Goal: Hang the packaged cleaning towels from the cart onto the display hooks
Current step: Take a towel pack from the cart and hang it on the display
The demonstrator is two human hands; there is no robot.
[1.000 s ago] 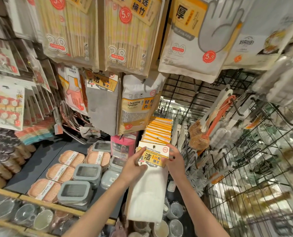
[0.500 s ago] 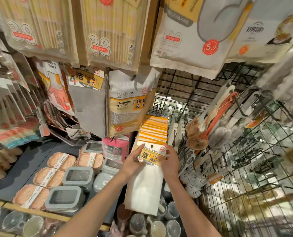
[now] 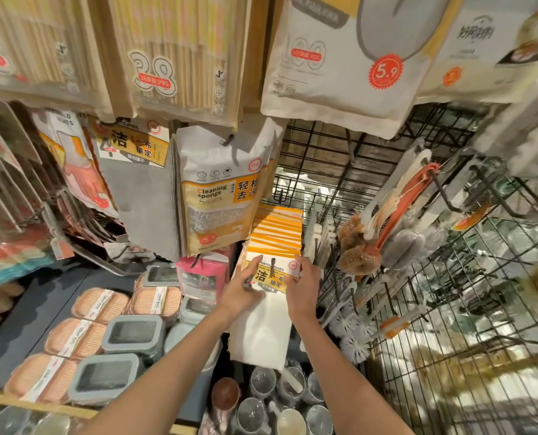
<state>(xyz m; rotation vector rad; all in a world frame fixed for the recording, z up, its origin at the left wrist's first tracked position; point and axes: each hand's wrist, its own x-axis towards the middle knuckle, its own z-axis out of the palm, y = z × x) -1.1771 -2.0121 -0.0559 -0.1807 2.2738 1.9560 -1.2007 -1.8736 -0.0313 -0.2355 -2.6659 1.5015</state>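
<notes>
Nearest to me, along the bottom edge, a cluster of metal cups [image 3: 261, 403] stands below my forearms, and to the left a shelf [image 3: 41, 296] carries grey-lidded containers [image 3: 134, 335] and wrapped orange scrub pads [image 3: 99, 304].

Just above those, my two hands meet on the packaged cleaning towel [image 3: 272, 277]. My left hand [image 3: 241, 291] grasps the left edge of its yellow header card, thumb across the front and fingers curled behind. My right hand [image 3: 303, 285] pinches the right edge in the same way. I hold it at both corners, I judge, to keep the card square to the display hook [image 3: 271, 266], whose dark tip shows through the hole in the card. The white cloth part hangs straight down from the card between my wrists, so the package's weight is probably already on the hook.

Behind the card, a row of identical towel packages [image 3: 277, 229] fills that hook back toward the wire grid panel [image 3: 339, 171], their orange tops packed close. The one I hold sits at the front of that row, touching it. I would judge this hang nearly done, with only letting go left.

Farther up, a cleaning sponge bag [image 3: 220, 196] hangs just left of the row, and brushes [image 3: 396, 221] hang on the grid to the right. I cannot see the cart.
</notes>
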